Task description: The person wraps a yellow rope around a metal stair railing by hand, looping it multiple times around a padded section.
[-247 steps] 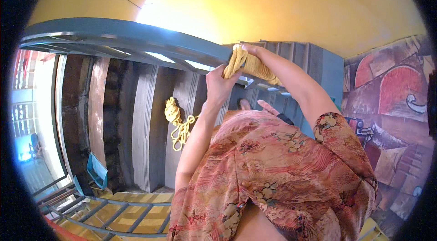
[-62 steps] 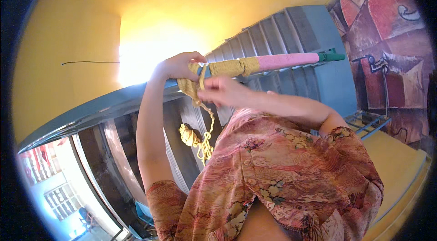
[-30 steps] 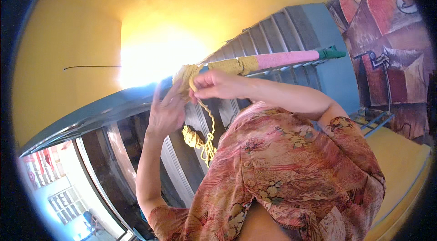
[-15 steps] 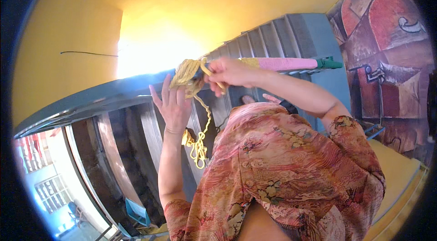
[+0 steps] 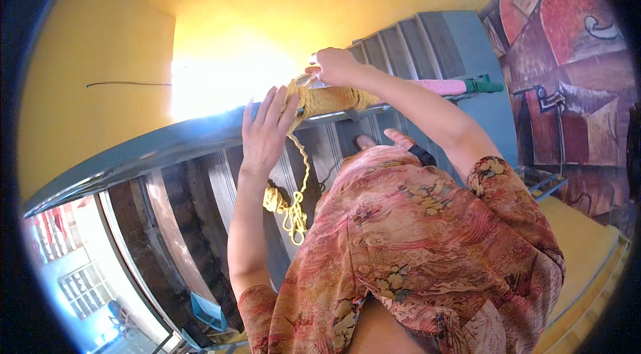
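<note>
Yellow rope [image 5: 334, 99] is wound tightly in coils round a blue handrail [image 5: 167, 141]. My left hand [image 5: 264, 130] lies flat against the rail at the left end of the coils, its fingers stretched and touching the rope. Just above and beyond the rail, my right hand [image 5: 337, 68] is closed, with a strand of the rope running to its fingertips. From beneath the coils a yellow rope tail [image 5: 304, 163] hangs down to a loose tangle [image 5: 294, 220] over the stairs. To the right, the rail is wrapped in pink [image 5: 442, 87], then green [image 5: 482, 86].
Dark stair treads [image 5: 224, 184] lie below the rail, and more steps [image 5: 400, 47] rise beyond it. A yellow wall [image 5: 113, 27] with glaring light stands behind. My feet [image 5: 398, 137] are on the stairs. A painted mural [image 5: 574, 87] covers the right wall.
My right hand has risen from the near side of the rail to above and beyond it, drawing the strand along. The loose loops are gone from view there, and the wound coils show.
</note>
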The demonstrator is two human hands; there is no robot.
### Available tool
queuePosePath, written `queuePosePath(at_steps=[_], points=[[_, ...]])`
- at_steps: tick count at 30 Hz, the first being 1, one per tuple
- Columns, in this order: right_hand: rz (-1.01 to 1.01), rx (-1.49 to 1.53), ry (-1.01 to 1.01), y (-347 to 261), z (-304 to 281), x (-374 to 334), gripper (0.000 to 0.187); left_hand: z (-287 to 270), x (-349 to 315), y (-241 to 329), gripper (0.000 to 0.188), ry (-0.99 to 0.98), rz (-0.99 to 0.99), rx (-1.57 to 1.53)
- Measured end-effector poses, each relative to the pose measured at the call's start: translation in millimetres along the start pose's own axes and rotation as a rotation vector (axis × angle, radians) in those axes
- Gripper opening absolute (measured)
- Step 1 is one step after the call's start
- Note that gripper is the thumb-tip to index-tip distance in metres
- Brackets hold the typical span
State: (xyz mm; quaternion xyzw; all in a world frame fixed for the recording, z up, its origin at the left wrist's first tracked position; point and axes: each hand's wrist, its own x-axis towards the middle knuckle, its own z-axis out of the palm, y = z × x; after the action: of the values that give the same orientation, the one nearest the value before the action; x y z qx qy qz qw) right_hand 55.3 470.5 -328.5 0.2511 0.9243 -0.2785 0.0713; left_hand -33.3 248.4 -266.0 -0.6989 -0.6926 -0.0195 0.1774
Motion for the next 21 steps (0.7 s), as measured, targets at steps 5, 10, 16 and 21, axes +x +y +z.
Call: queuePosePath(at_steps=[5, 10, 16, 21], points=[[-0.231, 0.497, 0.409, 16.1, 19.7, -52.0, 0.025, -25.0, 29.3, -0.9, 0.039, -0.213, -0.189, -0.113], [-0.385, 0.417, 0.372, -19.4, 36.4, -125.2, 0.022, -20.5, 56.4, -16.0, 0.028, -0.194, -0.44, -0.375], [0.374, 2.005, -0.21, -48.3, 95.2, -120.9, 0.044, 7.2, 67.1, -40.3, 0.023, -0.093, -0.002, -0.501], [0.245, 1.963, -0.05, -59.9, 116.5, -103.9, 0.028, 0.9, 69.7, -30.2, 0.016, -0.259, -0.063, -0.579]])
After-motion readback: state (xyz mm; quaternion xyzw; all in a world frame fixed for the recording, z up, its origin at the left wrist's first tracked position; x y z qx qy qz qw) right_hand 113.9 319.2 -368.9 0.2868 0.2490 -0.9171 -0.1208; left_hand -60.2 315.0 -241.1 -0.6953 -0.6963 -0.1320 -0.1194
